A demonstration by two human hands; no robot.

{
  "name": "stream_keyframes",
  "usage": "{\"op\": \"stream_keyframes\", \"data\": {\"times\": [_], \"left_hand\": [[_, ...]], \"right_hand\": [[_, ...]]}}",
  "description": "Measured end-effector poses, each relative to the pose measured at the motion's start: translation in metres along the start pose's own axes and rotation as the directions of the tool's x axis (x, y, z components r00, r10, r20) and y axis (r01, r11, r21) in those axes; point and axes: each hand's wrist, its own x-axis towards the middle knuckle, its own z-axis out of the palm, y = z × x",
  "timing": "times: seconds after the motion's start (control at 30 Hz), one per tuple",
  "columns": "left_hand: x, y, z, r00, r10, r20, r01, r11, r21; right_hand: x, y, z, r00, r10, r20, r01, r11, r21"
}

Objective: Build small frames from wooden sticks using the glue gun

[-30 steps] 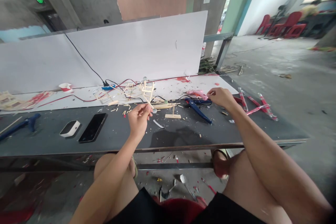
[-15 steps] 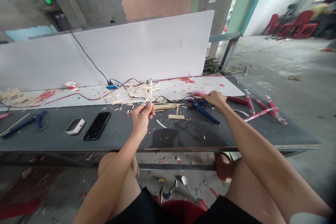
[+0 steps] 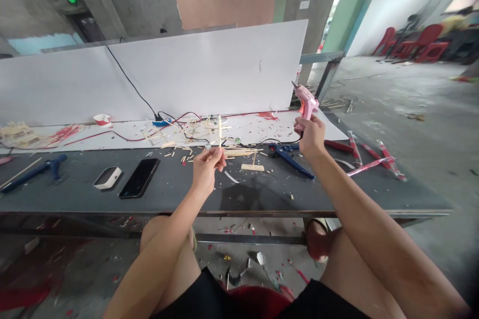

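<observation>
My right hand (image 3: 313, 135) grips a pink glue gun (image 3: 307, 100) by its handle, raised above the bench with the nozzle pointing up and left. Between the fingertips of my left hand (image 3: 208, 162), a thin pale wooden stick (image 3: 219, 127) stands roughly upright. A small wooden piece with a flat base and an upright stick (image 3: 253, 166) rests on the dark tabletop between my hands. Behind it lies a bundle of thin sticks (image 3: 241, 152). Blue-handled cutters (image 3: 291, 160) lie below and left of my right hand.
A black phone (image 3: 139, 178) and a small white device (image 3: 108, 178) sit to the left, with another blue tool (image 3: 35, 173) further out. Red-wrapped sticks (image 3: 374, 163) lie at the right. A white board (image 3: 187, 72) stands behind the bench (image 3: 179, 194). Cables cross the back.
My right hand has lifted the glue gun off the bench and tipped it upright. My left hand, still with the stick, has shifted slightly to the right.
</observation>
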Motion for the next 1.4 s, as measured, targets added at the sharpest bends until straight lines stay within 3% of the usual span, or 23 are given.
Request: {"op": "stream_keyframes", "data": {"times": [0.03, 0.13, 0.23, 0.47, 0.93, 1.4], "left_hand": [[-0.002, 0.001, 0.002, 1.000, -0.016, 0.020, 0.017, 1.000, -0.016], [-0.008, 0.001, 0.007, 0.997, -0.069, 0.048, 0.072, 0.995, -0.068], [-0.015, 0.000, 0.013, 0.990, -0.128, 0.066, 0.136, 0.982, -0.129], [-0.025, -0.005, 0.025, 0.981, -0.188, 0.048, 0.193, 0.967, -0.164], [-0.028, -0.006, 0.029, 0.979, -0.204, 0.014, 0.204, 0.963, -0.176], [-0.013, -0.003, 0.012, 0.992, -0.119, -0.036, 0.110, 0.975, -0.193]], "right_hand": [[-0.010, -0.009, 0.003, 0.999, 0.031, -0.043, -0.023, 0.983, 0.181], [-0.043, -0.035, 0.011, 0.979, 0.136, 0.150, -0.190, 0.875, 0.444], [-0.075, -0.057, 0.021, 0.933, 0.187, 0.307, -0.325, 0.803, 0.499], [-0.114, -0.081, 0.039, 0.862, 0.225, 0.455, -0.451, 0.752, 0.481], [-0.123, -0.083, 0.042, 0.816, 0.216, 0.536, -0.485, 0.759, 0.434], [-0.115, -0.088, 0.032, 0.846, 0.224, 0.484, -0.470, 0.743, 0.476]]}}
